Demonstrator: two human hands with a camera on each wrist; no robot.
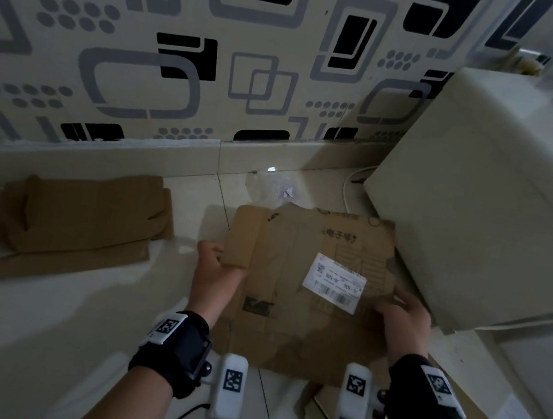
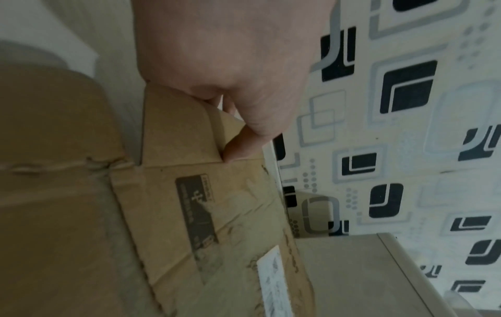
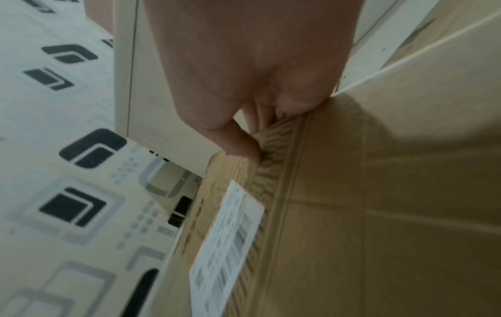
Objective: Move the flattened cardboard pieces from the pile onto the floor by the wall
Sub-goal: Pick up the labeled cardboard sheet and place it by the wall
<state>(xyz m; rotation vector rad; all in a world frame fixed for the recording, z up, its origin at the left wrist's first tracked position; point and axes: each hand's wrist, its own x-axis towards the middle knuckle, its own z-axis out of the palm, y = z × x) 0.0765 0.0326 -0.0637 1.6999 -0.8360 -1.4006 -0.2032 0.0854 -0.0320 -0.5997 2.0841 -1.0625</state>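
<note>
- One flattened cardboard piece is held between the two hands, its printed face up; it bears one white shipping label with barcodes and some dark printed characters near its far edge.
- The left hand grips the piece at its left edge, where a narrow flap is folded over; in the left wrist view the thumb presses on top of that flap and the curled fingers go under it.
- The right hand pinches the piece at its right edge, just right of the label; the right wrist view shows the thumb on top of the ribbed print, fingers curled beneath.
- So the piece spans the gap between the hands, which stand apart at either side of it, each clamped on an edge.
- Whether the piece touches the floor cannot be told.
- A second flattened cardboard lies flat on the floor to the left, close to the skirting of the patterned wall, well apart from the held piece.
- More cardboard lies below the right wrist; how many pieces it holds cannot be counted.
- One pale cabinet stands to the right, just beside the held piece.
- Each wrist wears one black band with white marker blocks.
</note>
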